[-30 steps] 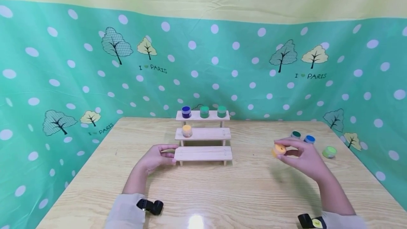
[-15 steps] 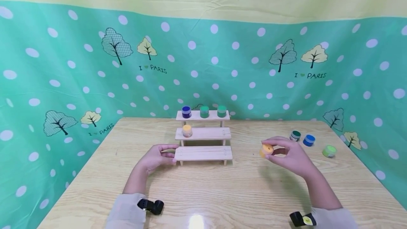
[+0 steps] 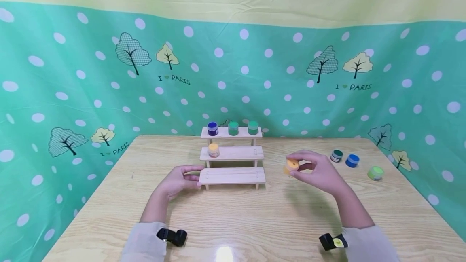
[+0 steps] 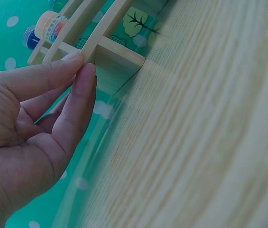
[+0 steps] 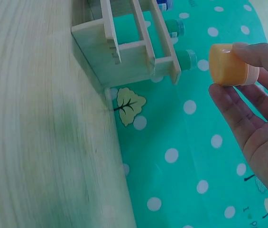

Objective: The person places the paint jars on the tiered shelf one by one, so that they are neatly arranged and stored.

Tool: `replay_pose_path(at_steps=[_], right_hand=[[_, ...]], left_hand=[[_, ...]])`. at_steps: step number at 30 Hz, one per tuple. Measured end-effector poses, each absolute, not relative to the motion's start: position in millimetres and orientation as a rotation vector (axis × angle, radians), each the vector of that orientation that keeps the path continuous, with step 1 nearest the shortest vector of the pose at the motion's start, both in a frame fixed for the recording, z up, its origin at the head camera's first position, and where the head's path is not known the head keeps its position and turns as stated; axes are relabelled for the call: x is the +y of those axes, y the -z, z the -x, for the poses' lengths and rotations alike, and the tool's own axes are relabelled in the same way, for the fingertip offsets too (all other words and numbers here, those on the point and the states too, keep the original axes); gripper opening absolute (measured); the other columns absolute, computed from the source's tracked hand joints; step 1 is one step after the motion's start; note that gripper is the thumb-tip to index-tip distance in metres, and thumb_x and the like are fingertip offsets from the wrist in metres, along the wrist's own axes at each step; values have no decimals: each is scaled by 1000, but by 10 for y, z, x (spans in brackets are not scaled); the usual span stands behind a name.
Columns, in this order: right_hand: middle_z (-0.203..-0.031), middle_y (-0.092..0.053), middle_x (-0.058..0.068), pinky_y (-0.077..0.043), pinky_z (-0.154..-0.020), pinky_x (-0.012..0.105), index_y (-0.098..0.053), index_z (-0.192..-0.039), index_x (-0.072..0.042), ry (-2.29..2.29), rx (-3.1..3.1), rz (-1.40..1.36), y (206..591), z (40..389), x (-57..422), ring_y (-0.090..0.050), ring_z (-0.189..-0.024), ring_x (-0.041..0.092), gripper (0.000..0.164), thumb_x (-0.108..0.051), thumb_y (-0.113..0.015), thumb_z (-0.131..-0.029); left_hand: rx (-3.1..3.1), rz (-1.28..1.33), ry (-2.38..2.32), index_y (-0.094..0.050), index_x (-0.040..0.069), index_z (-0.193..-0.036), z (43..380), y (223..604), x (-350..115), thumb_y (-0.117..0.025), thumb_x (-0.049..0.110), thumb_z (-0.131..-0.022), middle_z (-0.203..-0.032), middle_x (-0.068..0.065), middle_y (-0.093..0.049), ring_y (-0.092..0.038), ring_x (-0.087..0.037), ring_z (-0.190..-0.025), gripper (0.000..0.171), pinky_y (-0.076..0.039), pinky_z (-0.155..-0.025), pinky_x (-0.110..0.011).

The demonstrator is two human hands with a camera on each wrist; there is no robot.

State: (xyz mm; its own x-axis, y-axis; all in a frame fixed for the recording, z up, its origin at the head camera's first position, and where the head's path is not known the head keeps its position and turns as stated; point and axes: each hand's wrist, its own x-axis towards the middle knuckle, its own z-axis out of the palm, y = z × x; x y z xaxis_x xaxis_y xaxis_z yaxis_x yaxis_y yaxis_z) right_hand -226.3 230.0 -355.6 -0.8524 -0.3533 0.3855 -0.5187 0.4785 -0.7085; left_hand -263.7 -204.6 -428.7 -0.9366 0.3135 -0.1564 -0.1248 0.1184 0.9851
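A small wooden three-tier display shelf (image 3: 233, 176) stands on the table. My left hand (image 3: 177, 182) pinches the left end of its lowest tier between thumb and fingers, plain in the left wrist view. My right hand (image 3: 320, 172) holds an orange paint jar (image 5: 227, 66) by thumb and fingertips, above the table to the right of the shelf. A dark blue jar (image 3: 212, 129) and two green jars, one in the middle (image 3: 233, 128) and one at the right (image 3: 253, 127), stand on the top tier. A light orange jar (image 3: 213, 150) sits at the left of the middle tier.
On the right of the table (image 3: 233, 221) stand a dark green jar (image 3: 336, 155), a blue jar (image 3: 352, 160) and a light green jar (image 3: 375, 172). A green dotted cloth (image 3: 233, 76) hangs behind the table and along its sides.
My right hand has moved left with the orange paint jar, away from the loose jars and towards the shelf. The left hand keeps its hold on the shelf.
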Motion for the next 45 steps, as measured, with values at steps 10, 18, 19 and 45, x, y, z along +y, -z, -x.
replay_pose_path(at_steps=[10,18,19,45], right_hand=[[-118,-65,10,-58,-80,29,-70,-118,-5,-1397,-2533,-791,3537,2428,2062,-61,-99,23,39,-15,-80,-82],[-116,-65,8,-57,-81,29,-69,-119,-6,-1466,-2552,-816,3505,2537,1901,-61,-101,24,40,-10,-81,-80],[-116,-65,8,-57,-81,29,-69,-119,-6,-1458,-2556,-820,3503,2551,1882,-61,-101,24,41,-10,-80,-80],[-101,-65,8,-58,-79,35,-71,-113,-1,-1521,-2551,-848,3469,2897,1351,-60,-95,25,36,-2,-80,-77]], left_hand=[[2075,-184,-1878,-50,-8,-136,2642,4290,-2056,-72,-12,-78,-126,-24,-58,-63,-19,-95,62,-57,-81,-31],[2065,-197,-1882,-49,-9,-136,2653,4297,-2052,-72,-13,-78,-126,-25,-58,-64,-18,-94,63,-57,-80,-31],[2065,-200,-1881,-49,-9,-136,2654,4298,-2051,-72,-13,-78,-126,-25,-58,-64,-18,-94,63,-57,-80,-31],[2078,-172,-1880,-52,-7,-134,2651,4318,-2048,-72,-14,-76,-116,-21,-63,-65,-20,-92,62,-58,-78,-31]])
